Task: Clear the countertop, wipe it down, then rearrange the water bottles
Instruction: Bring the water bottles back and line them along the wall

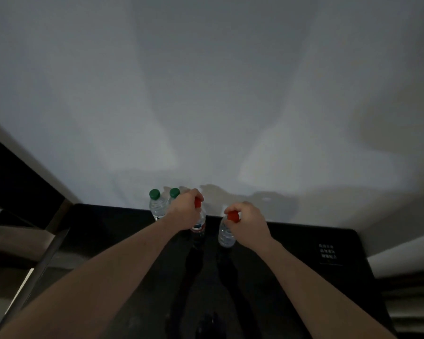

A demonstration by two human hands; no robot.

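Bottles with red caps are pinched at the neck by the left hand (187, 209) and right hand (246, 220), apparently to line them beside two green-capped bottles (158, 205) at the far countertop (304, 277) edge.

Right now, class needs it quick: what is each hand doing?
Left hand: grips the left red-capped bottle by its top.
Right hand: grips the right red-capped bottle by its cap.

— Left hand (185, 209): what do we record?
— We record the forearm bare and extended, fingers curled round the red cap (197, 202) of a bottle, gripping from above.
— And the right hand (249, 220)?
— We note it just right of that cap, wrist bent, fingers pinching a second red cap (233, 216).
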